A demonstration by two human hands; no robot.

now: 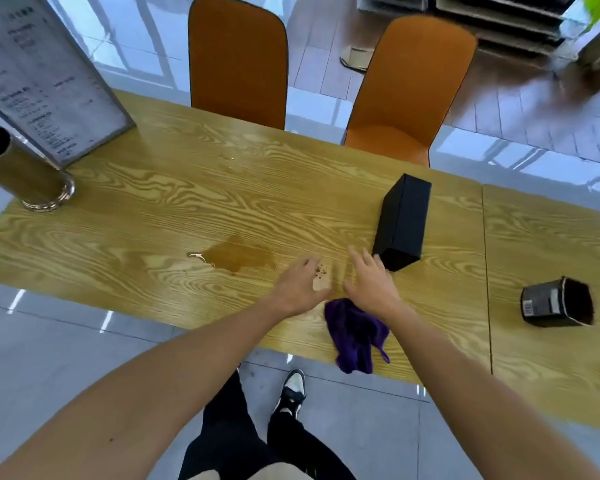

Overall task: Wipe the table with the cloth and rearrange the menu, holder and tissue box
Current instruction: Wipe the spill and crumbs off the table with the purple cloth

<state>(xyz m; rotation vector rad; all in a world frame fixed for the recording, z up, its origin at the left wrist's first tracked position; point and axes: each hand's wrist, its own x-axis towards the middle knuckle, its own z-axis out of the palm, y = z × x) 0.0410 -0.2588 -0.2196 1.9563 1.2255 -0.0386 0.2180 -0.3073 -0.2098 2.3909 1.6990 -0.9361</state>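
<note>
A crumpled purple cloth (355,332) lies at the near edge of the wooden table (146,216), partly hanging over it. My left hand (300,285) hovers open just left of the cloth, near some brown crumbs (321,271). My right hand (369,277) is open above the cloth's far end, fingers close to a black tissue box (404,220). A brown liquid spill (236,256) spreads left of my hands. The framed menu (45,74) stands at the far left, with a cylindrical holder (21,168) in front of it. A black square holder (558,303) lies tipped over on the right.
Two orange chairs (238,60) (413,88) stand at the far side. A seam (486,271) separates this table from a second one on the right. My legs and a shoe (291,393) are on the grey tile floor below the near edge.
</note>
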